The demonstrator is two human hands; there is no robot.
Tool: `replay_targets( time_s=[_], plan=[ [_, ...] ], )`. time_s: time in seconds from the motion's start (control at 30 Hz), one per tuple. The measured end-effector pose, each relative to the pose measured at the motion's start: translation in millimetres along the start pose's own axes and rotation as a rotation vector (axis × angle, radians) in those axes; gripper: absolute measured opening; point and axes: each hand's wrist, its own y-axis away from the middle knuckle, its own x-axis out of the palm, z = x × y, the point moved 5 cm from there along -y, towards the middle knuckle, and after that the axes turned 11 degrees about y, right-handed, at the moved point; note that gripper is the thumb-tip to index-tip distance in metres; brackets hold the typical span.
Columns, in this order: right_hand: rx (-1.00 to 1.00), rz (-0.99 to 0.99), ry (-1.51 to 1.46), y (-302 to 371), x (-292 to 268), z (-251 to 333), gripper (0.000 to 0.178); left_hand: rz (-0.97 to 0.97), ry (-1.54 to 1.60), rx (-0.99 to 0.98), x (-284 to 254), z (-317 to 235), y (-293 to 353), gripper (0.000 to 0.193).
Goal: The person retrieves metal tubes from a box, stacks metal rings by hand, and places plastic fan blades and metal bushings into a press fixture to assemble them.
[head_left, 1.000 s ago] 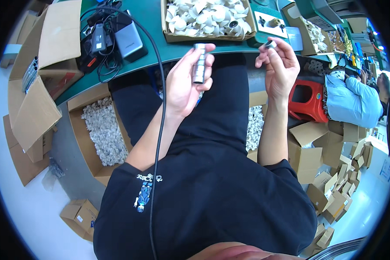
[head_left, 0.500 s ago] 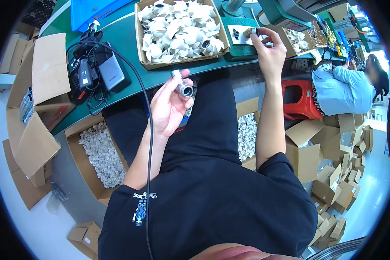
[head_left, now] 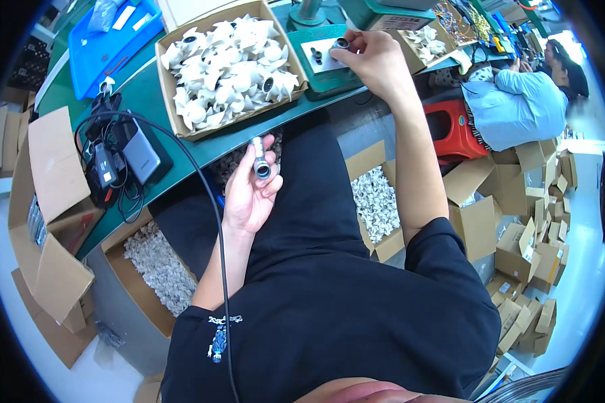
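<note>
My left hand (head_left: 249,195) is raised over my lap in front of the bench edge, its fingers closed around a grey tubular fitting (head_left: 262,168) with a dark round mouth. Whether that is one piece or two held together I cannot tell. My right hand (head_left: 378,64) reaches to the green machine base and pinches a small cylindrical part (head_left: 343,43) with a dark round opening. This part is at the right end of a white plate (head_left: 326,59), beside a dark upright peg (head_left: 316,55). My fingers partly hide where it meets the plate.
A cardboard box of white finned parts (head_left: 232,67) stands on the green bench, left of the machine. The green machine head (head_left: 386,15) overhangs near my right hand. A black cable (head_left: 212,195) crosses by my left arm. A person (head_left: 517,101) works at the right.
My view has shifted, moving the bench leftward in the picture. The right-hand part, lying sideways before, now shows its opening upward. My left hand still grips its fitting.
</note>
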Motion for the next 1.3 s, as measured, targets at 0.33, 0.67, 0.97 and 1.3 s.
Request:
replay_targets(
  time_s=[0.33, 0.67, 0.97, 1.3],
  plan=[
    [0.204, -0.236, 0.151, -37.8, -62.6, -150.2, 0.031, -0.126, -0.363, -0.089, -47.7, 11.8, 57.2, 0.032],
    [0.201, 0.348, 0.757, -113.5, -21.0, -208.5, 0.033, 0.200, -0.866, -0.449, -39.9, 44.5, 94.0, 0.028],
    [0.163, 0.382, 0.923, -106.6, -16.4, -194.4, 0.037, 0.175, -0.876, -0.559, -36.2, 36.1, 103.5, 0.022],
    [0.103, 0.090, 0.536, -89.1, -46.7, -173.2, 0.035, 0.226, -0.672, -0.559, -35.1, 53.9, 105.7, 0.023]
  ],
)
